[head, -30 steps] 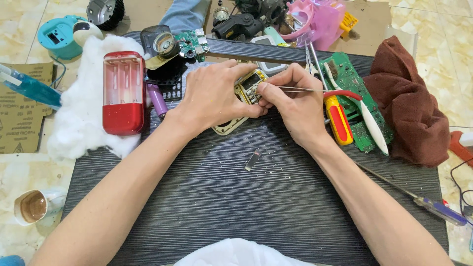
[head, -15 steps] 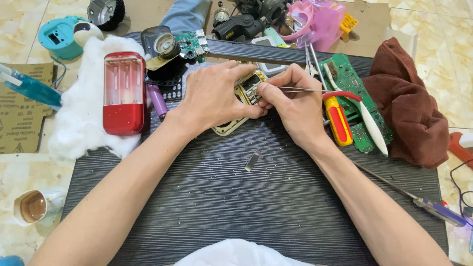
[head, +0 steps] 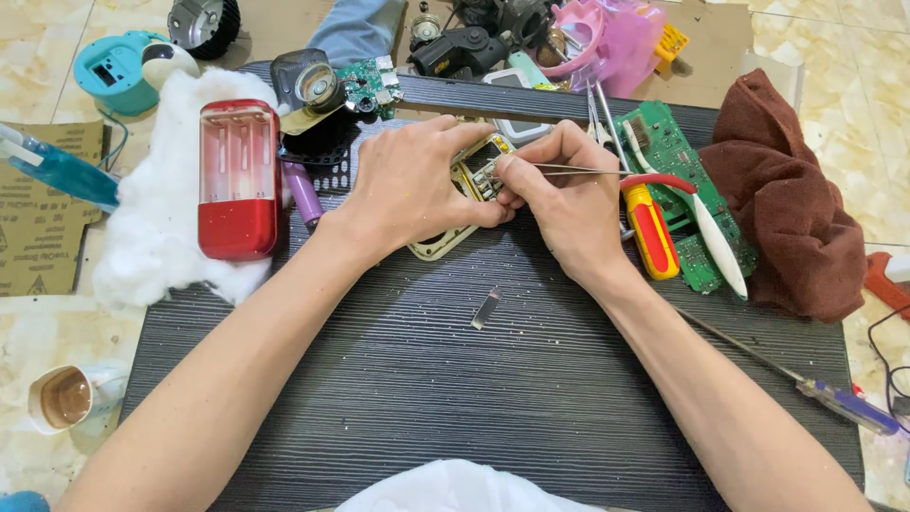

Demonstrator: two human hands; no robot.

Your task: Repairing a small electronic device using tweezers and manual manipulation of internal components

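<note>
Upper centre of the frame, a small cream-rimmed device (head: 453, 237) with its circuit board bared lies on the dark ridged desk (head: 493, 398). The left hand (head: 412, 185) lies over it from the left, fingers curled round its edge and pressing it down. The right hand (head: 559, 199) pinches thin metal tweezers (head: 559, 170), whose tips touch the board just beside the left fingertips.

Below the hands, a small metal strip (head: 485, 309) lies alone on the desk. Just right of the right hand lie a red-and-yellow screwdriver (head: 650, 228), a white-handled tool (head: 706, 237) and a green circuit board (head: 678, 180); a brown cloth (head: 787, 190) is bunched at the right edge. At lower right lies a thin blue-handled screwdriver (head: 844, 406). Left of the left hand, a purple cell (head: 303, 192) sits beside a red casing (head: 238, 180) resting on white wadding (head: 152, 237).
</note>
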